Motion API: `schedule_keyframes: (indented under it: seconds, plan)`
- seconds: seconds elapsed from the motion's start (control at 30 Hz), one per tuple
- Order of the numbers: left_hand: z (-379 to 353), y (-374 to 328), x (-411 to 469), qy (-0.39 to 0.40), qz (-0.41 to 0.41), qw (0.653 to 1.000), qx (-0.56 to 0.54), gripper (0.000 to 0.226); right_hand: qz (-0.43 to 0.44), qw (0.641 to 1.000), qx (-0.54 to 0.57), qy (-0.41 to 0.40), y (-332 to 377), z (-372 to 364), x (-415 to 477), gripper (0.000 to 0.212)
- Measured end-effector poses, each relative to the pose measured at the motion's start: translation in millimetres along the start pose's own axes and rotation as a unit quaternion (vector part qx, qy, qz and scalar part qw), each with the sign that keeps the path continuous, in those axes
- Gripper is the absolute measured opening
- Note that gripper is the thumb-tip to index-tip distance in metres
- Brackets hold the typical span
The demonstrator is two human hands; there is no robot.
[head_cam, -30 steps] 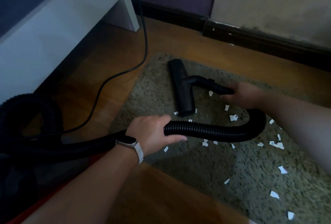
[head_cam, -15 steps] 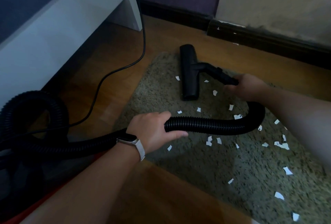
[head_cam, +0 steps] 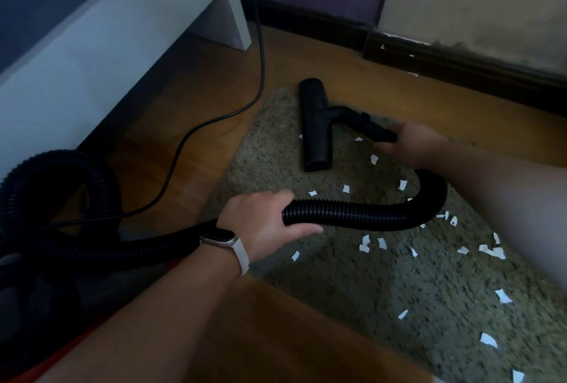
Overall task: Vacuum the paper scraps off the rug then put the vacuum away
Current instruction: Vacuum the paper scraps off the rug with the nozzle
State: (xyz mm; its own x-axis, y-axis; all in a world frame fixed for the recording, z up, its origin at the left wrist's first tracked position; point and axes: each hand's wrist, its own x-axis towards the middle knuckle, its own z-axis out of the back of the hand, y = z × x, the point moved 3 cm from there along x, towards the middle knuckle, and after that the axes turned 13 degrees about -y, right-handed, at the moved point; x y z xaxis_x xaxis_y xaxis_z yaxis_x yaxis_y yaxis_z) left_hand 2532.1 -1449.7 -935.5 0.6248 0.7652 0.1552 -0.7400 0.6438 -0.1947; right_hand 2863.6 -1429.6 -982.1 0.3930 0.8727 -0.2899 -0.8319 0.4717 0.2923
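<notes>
Wood floor [head_cam: 214,112], rug [head_cam: 352,296] littered with paper scraps [head_cam: 365,243]; left hand [head_cam: 260,223] fingers [head_cam: 280,197] wrap the hose [head_cam: 352,214], right hand [head_cam: 411,143] grips the nozzle [head_cam: 316,128].

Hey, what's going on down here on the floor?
A person is vacuuming a rug. Their left hand grips the black hose, and their right hand holds the neck of the floor nozzle, which rests near the far edge of the rug. Many white paper scraps are not yet picked up.
</notes>
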Motion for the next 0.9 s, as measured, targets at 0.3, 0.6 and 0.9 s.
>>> schedule_keyframes:
  seconds: [0.3, 0.6, 0.9]
  plan:
    - [-2.5, 1.7, -10.9, 0.010, -0.021, 1.000, 0.000, 0.069, 0.085, 0.995, -0.046, 0.037, 29.1, -1.8, -9.8, 0.039]
    - [-2.1, -5.6, -3.8, -0.003, -0.015, 1.000, -0.016, 0.070, 0.007, 1.000, -0.008, 0.006, -5.5, 8.2, -9.1, 0.036]
    - [-1.5, -3.4, -0.1, -0.003, -0.006, 1.000, -0.011, 0.075, -0.016, 0.999, 0.014, -0.041, -16.4, 15.4, 0.3, 0.033]
